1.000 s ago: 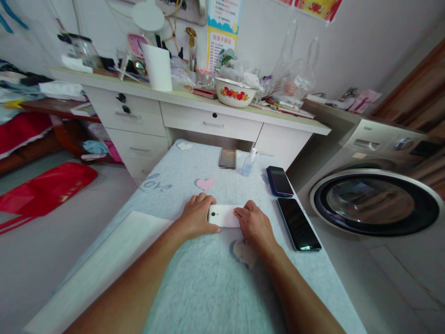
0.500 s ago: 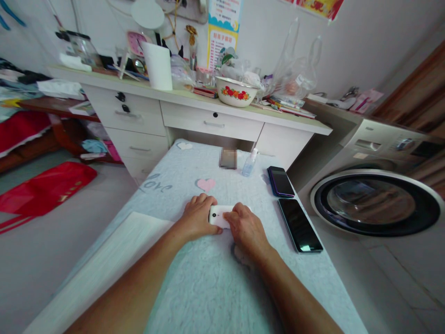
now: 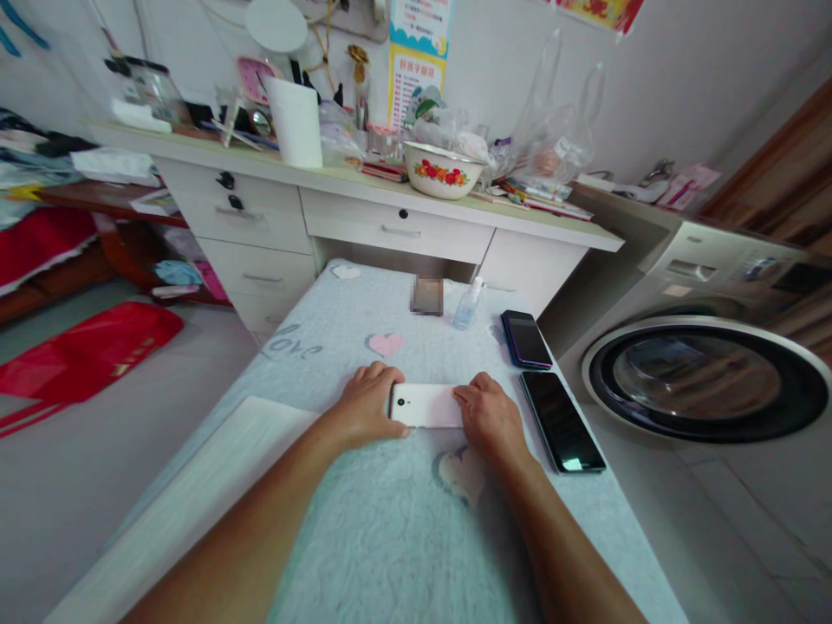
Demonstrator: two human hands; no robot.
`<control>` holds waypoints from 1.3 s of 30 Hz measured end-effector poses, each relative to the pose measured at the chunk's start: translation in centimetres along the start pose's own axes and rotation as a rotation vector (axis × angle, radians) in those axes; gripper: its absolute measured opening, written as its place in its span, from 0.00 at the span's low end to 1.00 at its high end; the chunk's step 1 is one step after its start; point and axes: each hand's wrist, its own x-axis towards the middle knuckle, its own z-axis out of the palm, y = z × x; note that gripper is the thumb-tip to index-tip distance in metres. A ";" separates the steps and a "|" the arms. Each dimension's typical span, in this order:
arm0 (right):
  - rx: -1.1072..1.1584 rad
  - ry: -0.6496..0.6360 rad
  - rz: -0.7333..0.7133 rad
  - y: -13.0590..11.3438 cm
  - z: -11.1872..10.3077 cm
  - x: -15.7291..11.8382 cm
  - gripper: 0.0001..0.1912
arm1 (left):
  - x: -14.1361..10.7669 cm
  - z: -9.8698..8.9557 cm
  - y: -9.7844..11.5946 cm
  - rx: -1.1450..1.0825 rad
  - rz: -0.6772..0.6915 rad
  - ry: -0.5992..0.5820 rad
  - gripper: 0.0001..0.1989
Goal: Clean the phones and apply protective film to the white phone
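Note:
A white smartphone [image 3: 429,407] lies back side up on the cloth-covered table, its camera lens toward the left end. My left hand [image 3: 373,403] grips that left end, thumb along the near edge and fingers at the far edge. At the opposite end, my right hand [image 3: 490,416] is closed, its bent fingers pressed onto the phone's back. Whether anything is pinched inside those fingers is hidden. To the right lie two dark phones, one bigger with a black screen [image 3: 562,423] and a smaller one [image 3: 526,339] beyond it.
A clear spray bottle [image 3: 466,305] and a blurred-out square item [image 3: 427,295] stand toward the table's far end. Behind is a white desk [image 3: 399,232] with a flowered bowl [image 3: 445,171]. A washing machine [image 3: 702,260] stands at right. A pale board-like strip [image 3: 214,485] runs along the left edge.
My right hand has slid right along the phone's back, from near the camera lens to the far right end, uncovering the middle. My left hand has kept its grip.

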 end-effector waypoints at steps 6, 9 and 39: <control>0.060 -0.004 -0.111 -2.3 0.8 0.2 0.15 | 0.0 0.0 0.2 0.012 -0.013 0.009 0.31; 0.096 0.003 -0.179 -3.1 1.2 0.5 0.14 | -0.1 0.0 0.3 0.019 -0.013 0.011 0.30; 0.165 0.053 -0.288 -4.6 2.4 1.3 0.14 | 0.0 0.2 0.0 -0.003 -0.026 0.017 0.33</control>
